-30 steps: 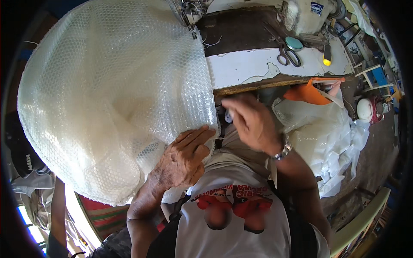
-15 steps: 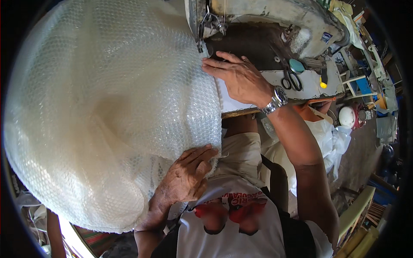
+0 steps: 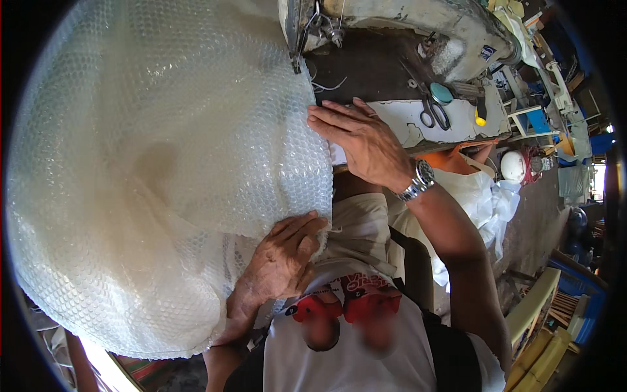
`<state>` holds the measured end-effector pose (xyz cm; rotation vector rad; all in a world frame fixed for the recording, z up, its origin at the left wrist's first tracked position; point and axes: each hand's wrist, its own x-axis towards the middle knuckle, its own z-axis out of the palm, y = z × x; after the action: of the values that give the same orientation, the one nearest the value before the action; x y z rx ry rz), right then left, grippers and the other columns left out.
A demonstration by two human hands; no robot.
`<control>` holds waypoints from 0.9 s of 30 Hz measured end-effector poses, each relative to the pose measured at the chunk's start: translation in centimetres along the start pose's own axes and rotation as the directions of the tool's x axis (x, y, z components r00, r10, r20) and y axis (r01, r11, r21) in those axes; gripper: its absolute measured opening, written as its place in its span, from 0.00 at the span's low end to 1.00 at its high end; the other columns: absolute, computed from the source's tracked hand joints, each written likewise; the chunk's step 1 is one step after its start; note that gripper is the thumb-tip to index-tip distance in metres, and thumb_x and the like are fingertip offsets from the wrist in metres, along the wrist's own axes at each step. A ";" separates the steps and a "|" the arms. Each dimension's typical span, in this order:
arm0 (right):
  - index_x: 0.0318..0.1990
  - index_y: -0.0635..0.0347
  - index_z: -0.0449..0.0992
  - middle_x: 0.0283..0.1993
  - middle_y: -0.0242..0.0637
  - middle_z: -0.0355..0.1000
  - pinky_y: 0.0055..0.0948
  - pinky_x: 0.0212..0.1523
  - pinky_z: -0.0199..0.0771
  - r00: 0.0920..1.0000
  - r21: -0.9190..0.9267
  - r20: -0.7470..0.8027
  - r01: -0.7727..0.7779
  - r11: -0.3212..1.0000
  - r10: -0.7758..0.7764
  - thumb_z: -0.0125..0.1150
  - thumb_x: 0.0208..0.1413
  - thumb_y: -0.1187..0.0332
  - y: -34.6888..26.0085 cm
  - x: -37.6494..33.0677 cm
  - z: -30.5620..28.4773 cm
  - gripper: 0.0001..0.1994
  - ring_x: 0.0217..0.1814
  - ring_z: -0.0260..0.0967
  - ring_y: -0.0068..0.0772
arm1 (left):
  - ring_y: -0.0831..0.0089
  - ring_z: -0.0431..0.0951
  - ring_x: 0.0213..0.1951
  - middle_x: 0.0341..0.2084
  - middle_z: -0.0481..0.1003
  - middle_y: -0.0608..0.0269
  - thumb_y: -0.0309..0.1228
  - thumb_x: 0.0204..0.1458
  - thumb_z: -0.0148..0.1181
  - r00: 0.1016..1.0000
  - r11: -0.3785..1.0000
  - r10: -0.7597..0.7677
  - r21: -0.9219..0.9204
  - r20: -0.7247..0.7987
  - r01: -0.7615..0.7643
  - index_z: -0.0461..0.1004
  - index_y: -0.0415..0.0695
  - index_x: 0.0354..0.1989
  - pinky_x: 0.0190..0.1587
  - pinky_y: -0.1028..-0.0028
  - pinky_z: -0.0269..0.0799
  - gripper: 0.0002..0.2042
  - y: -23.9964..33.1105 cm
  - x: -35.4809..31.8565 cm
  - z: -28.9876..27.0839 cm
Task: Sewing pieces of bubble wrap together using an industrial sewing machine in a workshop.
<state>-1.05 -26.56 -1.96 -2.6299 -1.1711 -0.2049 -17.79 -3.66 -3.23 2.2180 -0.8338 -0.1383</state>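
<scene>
A large sheet of clear bubble wrap point(image 3: 215, 163) spreads over the left half of the view, its right edge running from the presser foot point(image 3: 296, 67) of a sewing machine point(image 3: 418, 26) down toward my lap. At the lower part of that edge my left hand point(image 3: 281, 258) is closed on the wrap, fingers bent over it. Farther up, my right hand point(image 3: 366, 140) lies stretched out, fingertips touching the edge just nearer than the presser foot. A metal wristwatch point(image 3: 419, 180) circles my right wrist. Whatever lies beneath the wrap is hidden.
Black-handled scissors point(image 3: 434, 112), a round teal object point(image 3: 441, 94) and a yellow-tipped tool point(image 3: 481, 116) rest on the worn white tabletop point(image 3: 450, 130), right of my right hand. White sheeting point(image 3: 483, 202) hangs below the table. Wooden frames point(image 3: 535, 300) stand at the lower right.
My right hand has slid nearer along the edge, away from the presser foot. A loose pale thread now shows beside the foot. My left hand keeps its hold; the view has shifted slightly.
</scene>
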 end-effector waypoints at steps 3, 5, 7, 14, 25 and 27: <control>0.70 0.52 0.72 0.77 0.30 0.64 0.48 0.80 0.53 0.999 -0.006 0.045 0.006 1.000 -0.005 0.53 0.58 0.80 -1.1 -1.0 -0.8 0.30 0.79 0.59 0.32 | 0.47 0.71 0.68 0.64 0.73 0.46 0.21 0.35 0.61 1.000 1.000 0.008 -0.017 0.002 -0.008 0.72 0.34 0.46 0.69 0.53 0.67 0.23 -0.5 -0.1 0.1; 0.70 0.51 0.73 0.78 0.30 0.64 0.48 0.80 0.51 0.999 -0.143 0.016 -0.038 0.989 0.041 0.52 0.61 0.76 -2.3 -1.2 -1.0 0.28 0.79 0.60 0.30 | 0.46 0.71 0.68 0.63 0.73 0.45 0.22 0.35 0.60 1.000 1.000 -0.001 -0.013 0.026 0.001 0.72 0.34 0.47 0.69 0.52 0.67 0.24 -0.6 -0.1 0.1; 0.68 0.53 0.74 0.77 0.31 0.64 0.48 0.79 0.50 0.992 -0.218 0.076 -0.083 0.973 0.102 0.52 0.63 0.71 -3.3 -0.9 -1.0 0.25 0.78 0.61 0.30 | 0.47 0.71 0.68 0.62 0.74 0.44 0.23 0.37 0.60 0.999 1.000 0.016 -0.005 0.032 -0.016 0.72 0.34 0.46 0.69 0.52 0.66 0.22 -0.6 0.0 0.0; 0.67 0.57 0.73 0.75 0.36 0.65 0.55 0.72 0.61 1.000 -0.066 0.008 -0.019 0.998 0.019 0.53 0.63 0.66 -3.8 -3.4 -0.6 0.24 0.77 0.61 0.32 | 0.43 0.74 0.64 0.59 0.76 0.41 0.21 0.38 0.57 0.999 0.999 0.034 0.032 -0.007 -0.034 0.70 0.37 0.39 0.67 0.49 0.67 0.16 0.1 0.8 0.1; 0.56 0.57 0.77 0.65 0.34 0.72 0.56 0.60 0.69 0.932 -0.056 -0.133 -0.347 0.936 0.338 0.60 0.60 0.64 -0.3 -5.5 -3.7 0.18 0.62 0.69 0.41 | 0.42 0.75 0.63 0.58 0.77 0.44 0.23 0.41 0.56 1.000 0.998 0.019 0.059 0.005 -0.020 0.71 0.37 0.44 0.66 0.49 0.67 0.17 0.3 0.5 0.6; 0.55 0.63 0.77 0.59 0.37 0.74 0.55 0.57 0.67 0.791 -0.239 -0.460 -0.549 0.801 0.404 0.57 0.63 0.59 3.3 -6.8 -4.7 0.19 0.60 0.68 0.40 | 0.40 0.72 0.64 0.61 0.75 0.45 0.21 0.42 0.53 0.999 0.999 0.047 0.018 0.016 -0.047 0.72 0.35 0.60 0.69 0.50 0.65 0.30 0.3 0.3 0.7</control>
<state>-3.26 -34.82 0.43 -2.8983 -0.3160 -0.8668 -17.95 -4.45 -3.48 2.2152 -0.8981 -0.1263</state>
